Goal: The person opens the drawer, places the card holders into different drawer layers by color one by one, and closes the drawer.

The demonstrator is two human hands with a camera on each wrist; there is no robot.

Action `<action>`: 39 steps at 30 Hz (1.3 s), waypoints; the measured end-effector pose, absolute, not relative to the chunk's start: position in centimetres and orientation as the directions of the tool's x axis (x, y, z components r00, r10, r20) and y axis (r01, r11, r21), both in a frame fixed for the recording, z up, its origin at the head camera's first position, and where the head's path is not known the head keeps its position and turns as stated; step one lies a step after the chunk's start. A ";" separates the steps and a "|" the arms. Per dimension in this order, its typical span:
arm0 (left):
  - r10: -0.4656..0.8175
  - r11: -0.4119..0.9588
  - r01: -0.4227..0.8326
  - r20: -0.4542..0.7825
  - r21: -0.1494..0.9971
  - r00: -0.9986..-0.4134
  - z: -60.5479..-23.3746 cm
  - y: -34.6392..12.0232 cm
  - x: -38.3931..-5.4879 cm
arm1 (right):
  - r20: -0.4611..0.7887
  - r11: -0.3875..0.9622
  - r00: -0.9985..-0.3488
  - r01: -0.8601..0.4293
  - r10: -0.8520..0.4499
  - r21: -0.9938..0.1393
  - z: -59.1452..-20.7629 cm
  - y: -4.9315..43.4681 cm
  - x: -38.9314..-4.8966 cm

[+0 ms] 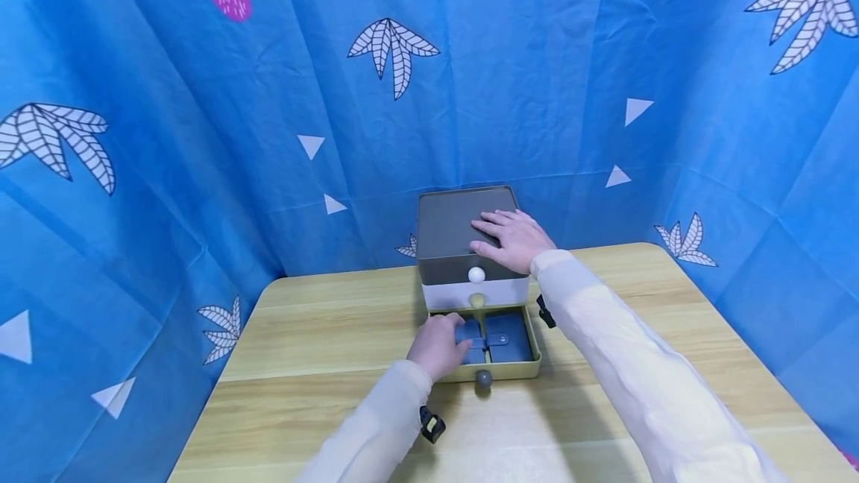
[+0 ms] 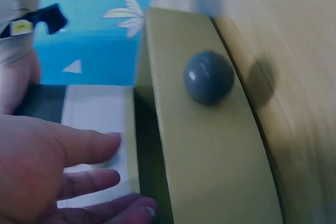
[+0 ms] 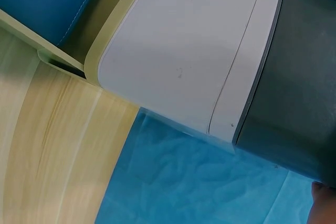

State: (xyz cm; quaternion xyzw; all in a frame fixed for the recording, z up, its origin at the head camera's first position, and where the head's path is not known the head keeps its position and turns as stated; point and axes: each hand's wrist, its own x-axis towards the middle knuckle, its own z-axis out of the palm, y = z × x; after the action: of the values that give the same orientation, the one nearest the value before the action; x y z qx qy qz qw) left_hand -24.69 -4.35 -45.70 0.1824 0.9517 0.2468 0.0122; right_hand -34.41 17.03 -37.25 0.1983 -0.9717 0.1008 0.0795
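A small tabletop drawer unit (image 1: 446,226) has a dark grey top tier, a white middle tier and a yellow-green bottom drawer (image 1: 503,370), which is pulled out. Two dark blue leather-like wallets lie side by side in that drawer: the right wallet (image 1: 511,347) shows its snap strap, and the left wallet (image 1: 473,355) is partly covered. My left hand (image 1: 438,347) reaches over the drawer's left side with fingers extended, holding nothing visible; whether it touches the left wallet is unclear. On the unit's top, my right hand (image 1: 515,241) rests flat, fingers spread.
A grey round knob (image 2: 209,77) sticks out from the drawer front. A white knob (image 1: 476,274) and a yellow-green knob (image 1: 477,300) sit on the upper tiers. The unit stands toward the back of a wooden table (image 1: 322,349), before a blue patterned curtain (image 1: 376,133).
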 end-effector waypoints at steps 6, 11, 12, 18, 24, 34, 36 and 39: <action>0.324 0.705 0.344 0.151 0.620 -0.934 -45.6 -5.2 -23.2 | 0.197 0.903 -0.909 -0.399 -0.367 -0.161 -37.4 17.0 -34.5; 0.314 0.647 0.335 0.161 0.685 -0.936 -46.1 -5.7 -22.2 | 0.201 0.903 -0.910 -0.397 -0.363 -0.165 -37.5 17.1 -34.7; 0.315 0.644 0.338 0.164 0.687 -0.935 -46.2 -5.8 -22.1 | 0.201 0.903 -0.910 -0.398 -0.364 -0.165 -37.5 17.1 -34.7; 0.308 0.624 0.316 0.147 0.714 -0.940 -46.8 -6.1 -21.1 | 0.198 0.901 -0.907 -0.403 -0.371 -0.162 -37.4 17.1 -34.7; 0.292 0.610 0.314 0.162 0.728 -0.943 -47.4 -6.2 -20.6 | 0.204 0.897 -0.902 -0.413 -0.379 -0.160 -37.3 17.0 -34.6; 0.279 0.593 0.257 0.105 0.763 -0.955 -48.9 -6.3 -19.6 | 0.197 0.898 -0.906 -0.408 -0.375 -0.167 -37.3 17.0 -34.7; 0.274 0.596 0.232 0.077 0.769 -0.959 -49.2 -6.3 -19.5 | 0.199 0.899 -0.906 -0.407 -0.374 -0.164 -37.3 17.0 -34.7; 0.269 0.601 0.203 0.043 0.773 -0.962 -49.7 -6.2 -19.2 | 0.197 0.900 -0.907 -0.405 -0.373 -0.163 -37.3 17.0 -34.7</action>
State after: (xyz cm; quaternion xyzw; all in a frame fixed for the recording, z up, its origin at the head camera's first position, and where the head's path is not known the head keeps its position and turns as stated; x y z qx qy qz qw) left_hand -19.19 -6.16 -49.68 0.1322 0.8940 0.4264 0.0387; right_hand -34.68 17.02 -37.30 0.2002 -0.9713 0.1005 0.0805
